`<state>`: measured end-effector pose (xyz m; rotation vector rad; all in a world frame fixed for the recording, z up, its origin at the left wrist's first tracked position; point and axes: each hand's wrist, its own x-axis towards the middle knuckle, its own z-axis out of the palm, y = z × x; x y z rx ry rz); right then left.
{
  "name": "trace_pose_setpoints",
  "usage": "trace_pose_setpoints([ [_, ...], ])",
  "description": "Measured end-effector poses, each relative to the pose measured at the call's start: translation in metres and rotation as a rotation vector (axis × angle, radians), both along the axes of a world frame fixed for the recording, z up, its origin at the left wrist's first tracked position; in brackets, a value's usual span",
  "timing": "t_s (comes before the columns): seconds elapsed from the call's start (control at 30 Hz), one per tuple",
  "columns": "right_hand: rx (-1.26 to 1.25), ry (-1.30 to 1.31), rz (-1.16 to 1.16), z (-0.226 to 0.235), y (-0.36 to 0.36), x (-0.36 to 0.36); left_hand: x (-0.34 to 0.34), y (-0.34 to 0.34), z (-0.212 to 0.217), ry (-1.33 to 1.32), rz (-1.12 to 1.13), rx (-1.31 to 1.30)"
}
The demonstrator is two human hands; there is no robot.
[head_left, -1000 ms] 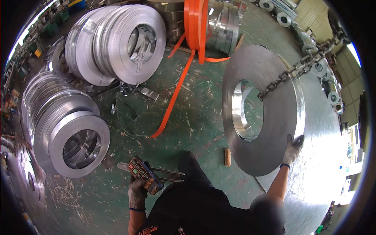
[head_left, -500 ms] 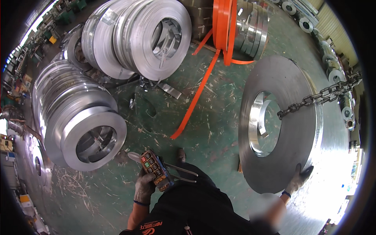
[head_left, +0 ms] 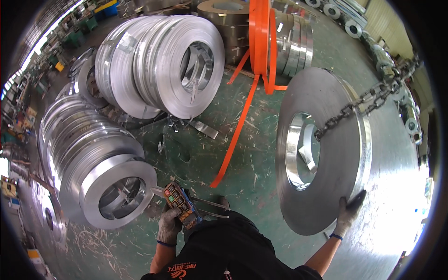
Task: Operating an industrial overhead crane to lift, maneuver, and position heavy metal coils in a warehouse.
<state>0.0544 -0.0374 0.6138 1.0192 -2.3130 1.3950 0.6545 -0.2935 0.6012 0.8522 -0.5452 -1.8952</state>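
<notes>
My left hand [head_left: 169, 226], in a pale work glove, is closed round a worn remote control [head_left: 181, 204] with rows of push buttons, one green and one red. A light-coloured loop of strap or cord sticks out from both sides of it. My right hand [head_left: 349, 212], also gloved, lies with fingers stretched along the outer edge of a big grey steel coil [head_left: 298, 212], its thumb apart on the near face. The coil stands upright at the right. A heavy chain [head_left: 347, 114] runs through its centre hole up toward the upper right.
Shiny steel coils [head_left: 186, 105] stand in a row at the upper left, with another row [head_left: 91, 198] nearer on the left. An orange strap [head_left: 233, 140] trails over the green floor [head_left: 252, 186] from banded coils [head_left: 291, 44]. Metal scraps [head_left: 204, 129] lie by the coils.
The view has shifted, so the left coils and floor sit lower. The chained coil and my right hand appear slightly further left. Both hands keep their places on the remote control and coil.
</notes>
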Motion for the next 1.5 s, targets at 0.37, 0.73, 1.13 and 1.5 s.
trace_pose_setpoints([
  [0.37,0.181,0.117,-0.25,0.035,-0.136,0.114,0.088,-0.057,0.016,-0.05,-0.081,-0.022],
  [0.73,0.354,0.087,-0.399,0.061,-0.286,0.217,0.152,-0.087,0.029,-0.045,0.048,-0.043],
  [1.13,0.283,0.071,-0.317,0.079,-0.422,0.274,0.192,-0.114,0.017,-0.06,0.057,0.005],
  [1.5,0.39,-0.095,-0.275,0.106,-0.511,0.34,0.217,-0.15,0.033,-0.051,0.047,0.064],
])
